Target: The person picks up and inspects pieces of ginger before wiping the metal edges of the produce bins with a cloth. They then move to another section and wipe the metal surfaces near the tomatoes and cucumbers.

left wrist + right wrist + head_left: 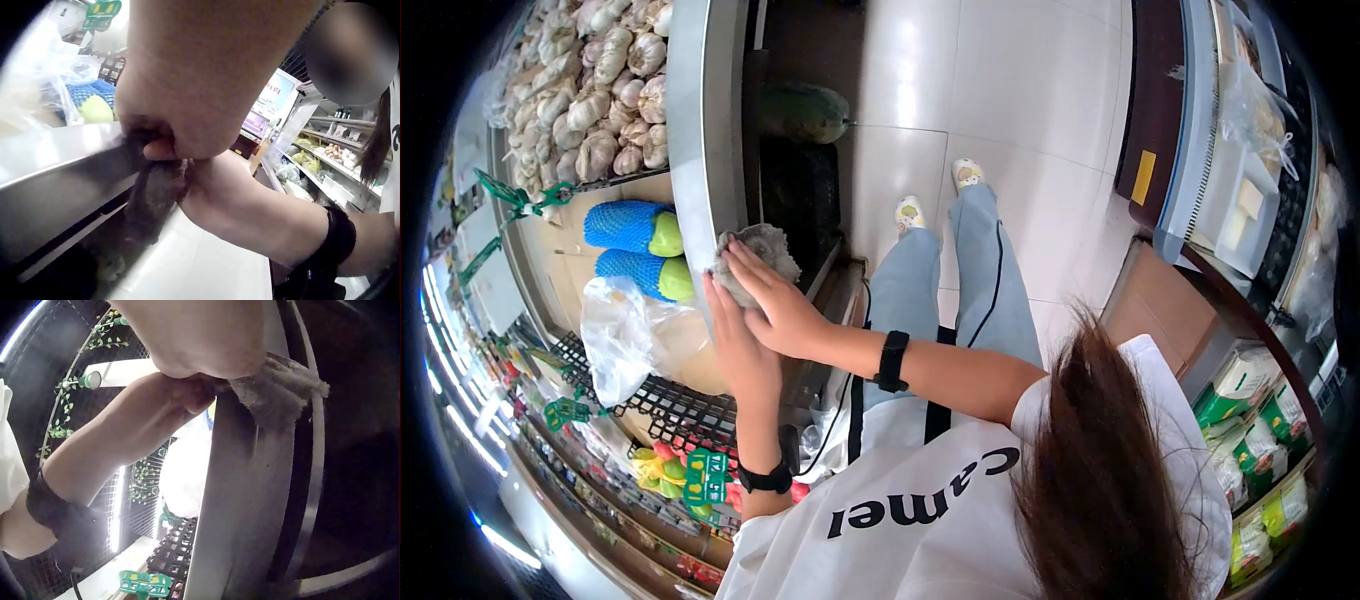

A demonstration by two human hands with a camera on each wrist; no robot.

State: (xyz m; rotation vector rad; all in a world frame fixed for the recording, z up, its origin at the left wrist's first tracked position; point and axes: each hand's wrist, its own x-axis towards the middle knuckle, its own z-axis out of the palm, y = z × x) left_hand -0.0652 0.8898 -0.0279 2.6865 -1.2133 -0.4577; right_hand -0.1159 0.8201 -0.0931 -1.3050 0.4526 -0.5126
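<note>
A grey cloth lies bunched over the metal rim of a produce stand, part of it hanging down the side. My right hand presses on the cloth with its fingers stretched out flat. Close beside it, my left hand lies along the rim, fingers straight and fingertips at the cloth's edge. The two hands overlap near the thumbs. In the left wrist view the cloth looks dark and blurred under the left hand. In the right wrist view the cloth droops from beneath the right hand.
Beyond the rim lie garlic bulbs, green produce in blue foam nets, a clear plastic bag and a black crate. A large green melon sits below the stand. Shelves with packages stand on the right.
</note>
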